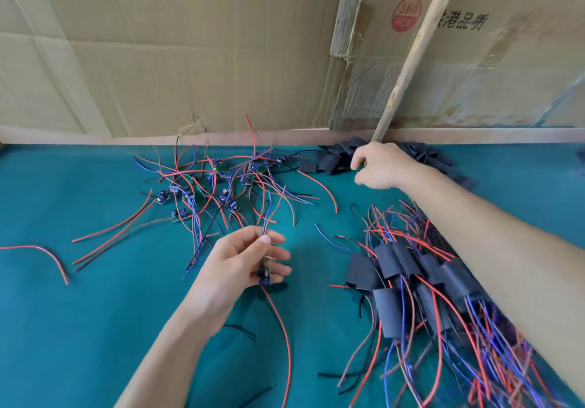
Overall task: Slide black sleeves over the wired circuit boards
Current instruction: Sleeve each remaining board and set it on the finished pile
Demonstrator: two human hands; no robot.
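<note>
1. The left hand (250, 262) holds one small circuit board (263, 276) low in its fingers and pinches that board's blue wires between thumb and fingertip, so they stand up; a red wire (281, 328) trails down onto the green table (79, 328).
2. The right hand (380, 166) reaches over the pile of loose black sleeves (332, 159) at the far edge. Its fingers curl downward, but whether they grip a sleeve yet cannot be told — the fingertips are hidden.
3. To do this step well, take a single sleeve, not a clump, and pinch it by one end so the mouth stays open.
4. Keep the wires gathered into one straight bundle — stray ends will snag at the sleeve's mouth.
5. Feed the wires through first, then draw the sleeve along until it covers the board.
6. Bare boards (202, 186) wait mid-table; the finished ones (408, 284) lie under the right forearm, so lay the next there.
</note>
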